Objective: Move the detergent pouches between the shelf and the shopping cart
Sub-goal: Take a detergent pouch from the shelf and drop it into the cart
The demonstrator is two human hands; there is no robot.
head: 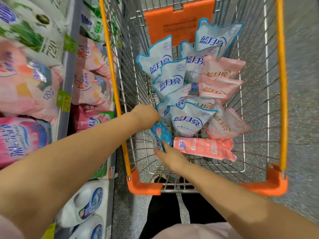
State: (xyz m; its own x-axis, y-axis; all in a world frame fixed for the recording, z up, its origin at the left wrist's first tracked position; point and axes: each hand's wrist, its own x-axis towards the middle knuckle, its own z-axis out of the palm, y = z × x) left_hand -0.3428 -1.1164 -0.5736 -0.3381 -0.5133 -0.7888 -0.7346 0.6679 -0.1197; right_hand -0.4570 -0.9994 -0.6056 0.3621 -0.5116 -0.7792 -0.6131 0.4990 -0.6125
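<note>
A wire shopping cart (pixel 283 87) with orange rails holds several detergent pouches: white-and-blue ones (pixel 186 121) in the middle and pink ones (pixel 222 71) to the right. A pink pouch (pixel 203 147) lies flat near the cart's near end. My left hand (pixel 146 116) reaches over the left rail and grips the top of a blue pouch (pixel 161 133) with a heart print, its fingertips hidden behind the pouch. My right hand (pixel 170 154) is inside the cart just below that pouch, with straight fingers touching its lower edge.
The shelf (pixel 69 69) on the left holds pink and white detergent bags (pixel 25 87) with price tags along its edge. White bottles (pixel 86 204) stand on the lowest level. Speckled grey floor (pixel 303 118) lies to the right of the cart.
</note>
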